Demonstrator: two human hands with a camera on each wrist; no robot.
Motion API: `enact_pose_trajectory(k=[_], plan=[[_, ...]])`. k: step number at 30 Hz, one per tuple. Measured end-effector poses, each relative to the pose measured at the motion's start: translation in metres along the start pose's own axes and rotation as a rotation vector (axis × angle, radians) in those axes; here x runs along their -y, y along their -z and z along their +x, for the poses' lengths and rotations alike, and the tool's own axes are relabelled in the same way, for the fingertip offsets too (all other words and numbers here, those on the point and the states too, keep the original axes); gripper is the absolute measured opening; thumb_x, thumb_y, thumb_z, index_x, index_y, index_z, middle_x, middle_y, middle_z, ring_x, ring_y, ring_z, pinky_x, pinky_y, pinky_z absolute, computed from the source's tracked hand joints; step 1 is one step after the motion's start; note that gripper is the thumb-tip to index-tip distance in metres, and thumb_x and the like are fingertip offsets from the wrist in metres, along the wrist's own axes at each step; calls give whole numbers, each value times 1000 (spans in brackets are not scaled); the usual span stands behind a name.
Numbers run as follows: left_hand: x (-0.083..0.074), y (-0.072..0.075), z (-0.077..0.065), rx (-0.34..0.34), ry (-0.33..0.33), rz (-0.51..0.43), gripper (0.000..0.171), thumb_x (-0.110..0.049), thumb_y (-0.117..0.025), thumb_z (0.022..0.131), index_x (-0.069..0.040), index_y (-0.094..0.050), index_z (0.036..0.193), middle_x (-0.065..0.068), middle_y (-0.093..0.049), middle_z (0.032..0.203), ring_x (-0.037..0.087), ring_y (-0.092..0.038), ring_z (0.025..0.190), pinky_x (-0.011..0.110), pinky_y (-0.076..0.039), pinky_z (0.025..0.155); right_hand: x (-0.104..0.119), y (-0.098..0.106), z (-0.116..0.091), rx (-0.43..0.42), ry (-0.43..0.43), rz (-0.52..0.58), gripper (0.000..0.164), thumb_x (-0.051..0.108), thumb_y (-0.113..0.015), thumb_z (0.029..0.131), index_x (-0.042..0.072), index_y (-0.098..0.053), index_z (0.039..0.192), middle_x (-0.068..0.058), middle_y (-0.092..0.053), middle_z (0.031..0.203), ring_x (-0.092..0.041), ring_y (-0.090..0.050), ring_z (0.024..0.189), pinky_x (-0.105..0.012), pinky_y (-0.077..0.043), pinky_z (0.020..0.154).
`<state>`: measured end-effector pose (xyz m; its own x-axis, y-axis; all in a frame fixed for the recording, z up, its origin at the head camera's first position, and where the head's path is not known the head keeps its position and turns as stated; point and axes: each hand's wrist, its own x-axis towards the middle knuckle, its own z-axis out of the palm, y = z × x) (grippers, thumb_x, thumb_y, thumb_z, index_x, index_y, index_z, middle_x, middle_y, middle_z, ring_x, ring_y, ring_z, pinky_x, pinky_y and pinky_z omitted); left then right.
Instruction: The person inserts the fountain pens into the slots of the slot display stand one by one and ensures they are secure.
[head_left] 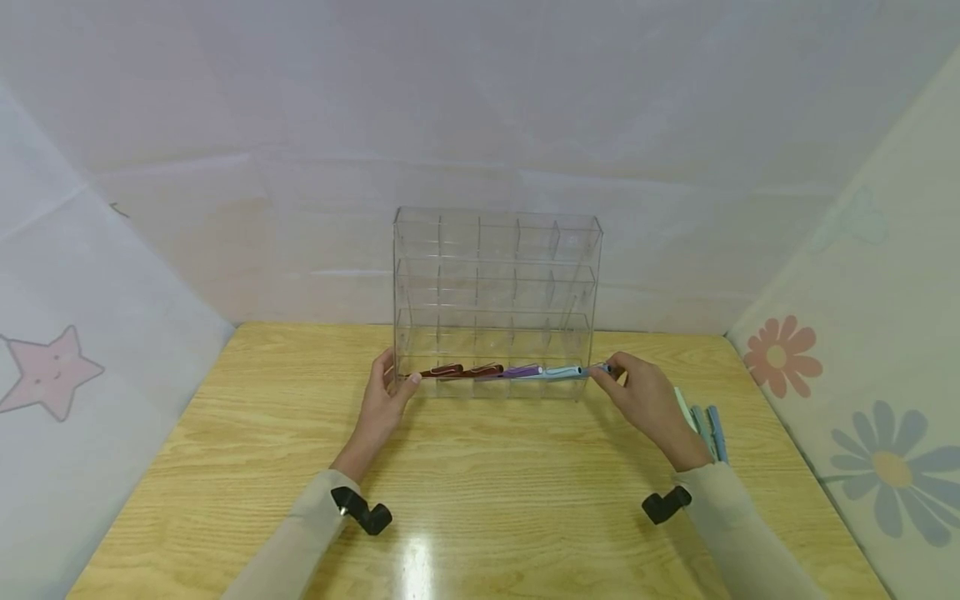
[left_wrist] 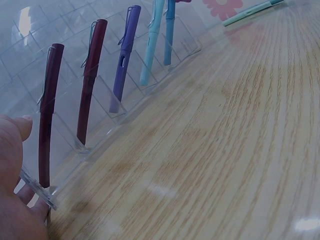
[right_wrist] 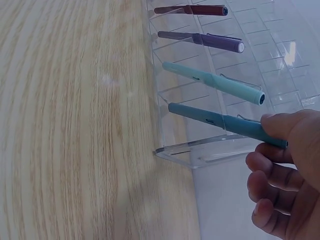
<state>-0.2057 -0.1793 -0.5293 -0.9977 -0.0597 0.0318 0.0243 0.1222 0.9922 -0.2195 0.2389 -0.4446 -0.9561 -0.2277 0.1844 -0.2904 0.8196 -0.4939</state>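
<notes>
1. Clear plastic rack [head_left: 495, 261] stands upright on the bench [head_left: 480, 492], mid-frame in the head view; tiers of small slots, pens only in the lowest front row.
2. R hand [head_left: 645, 396], right of centre: thumb + forefinger clamped on cap end of the blue pen [right_wrist: 220, 121], other fingers curled loose. Pen's lower end is inside the end slot, lower right of the rack.
3. L hand [head_left: 381, 398], left of centre: fingers clamped round rack's lower left edge, thumb in front, others behind/under.
4. Same row, going left from blue: light-blue pen [head_left: 558, 372], purple pen [head_left: 522, 372], then two dark red pens [left_wrist: 90, 80], one per slot, all leaning.
5. Loose pens [head_left: 702, 427] lie on bench, right side of frame, partly hidden by R wrist.
6. Risk: if R hand lets go early, blue pen prob. drops or tips, b/c only the cap end is pinched.
7. Risk: a sideways shove on that pen could skid the rack, esp. if L hand's hold slackens; clear plastic looks light.
8. Risk: R sleeve [head_left: 723, 500] sits v. near the loose pens; pulling back low could knock them & start them rolling.
</notes>
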Motion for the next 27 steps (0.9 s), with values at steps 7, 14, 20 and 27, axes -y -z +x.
enact_pose_trajectory(k=[7,14,20,27], plan=[[-1,-1,0,-15,6,-3,76,-24,-61,111,-14,-16,170,18,-19,176,42,-21,165,56,-28,135,-3,0,1,10,-4,13,27,37,-68,106,10,-70,103,0,-61,68,-14,-42,49,-27,-33,42],[0,-1,-1,-12,0,0,76,-24,-60,111,-13,-15,171,19,-19,176,43,-21,164,60,-26,135,-9,0,-1,16,-4,29,33,41,-68,106,9,-71,116,-3,-72,89,-13,-46,52,-28,-37,42],[0,-1,-1,-10,-6,-2,76,-25,-60,111,-14,-15,171,18,-19,176,42,-20,165,60,-25,135,-18,3,-6,-4,-5,51,44,47,-66,106,8,-69,126,-8,-74,106,-11,-46,52,-28,-40,42],[0,-1,-1,-5,5,4,75,-25,-59,111,-15,-14,171,18,-17,176,41,-20,165,59,-26,135,-25,17,-19,-13,-52,70,44,48,-63,107,8,-69,126,-10,-73,110,-12,-48,55,-29,-41,44]])
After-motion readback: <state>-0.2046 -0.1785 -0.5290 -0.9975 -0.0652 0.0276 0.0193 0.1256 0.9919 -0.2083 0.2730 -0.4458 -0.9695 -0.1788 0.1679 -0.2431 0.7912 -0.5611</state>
